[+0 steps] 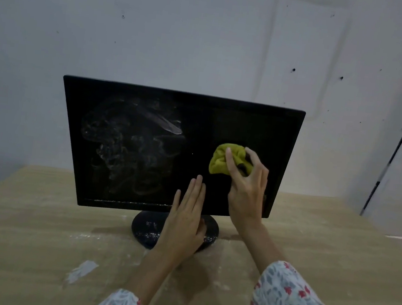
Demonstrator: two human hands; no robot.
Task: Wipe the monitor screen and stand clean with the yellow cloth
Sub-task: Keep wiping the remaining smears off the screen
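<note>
Approx half done: right hand (247, 184) pinches bunched yellow cloth (221, 161) against monitor screen (132, 143) right side, looks clean; left side & stand base (145, 227) still powdery, left hand (186, 217) flat, holding nothing

Monitor (144, 145) on table (20, 218); cloth (219, 162) on screen's right half, apparently touching.

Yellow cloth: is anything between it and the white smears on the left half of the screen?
Nothing visible blocks it. The yellow cloth, gripped by the right hand, sits on the screen's right half; bare black glass lies between it and the smears. The left hand is lower, fingers straight, near the bottom edge.
</note>
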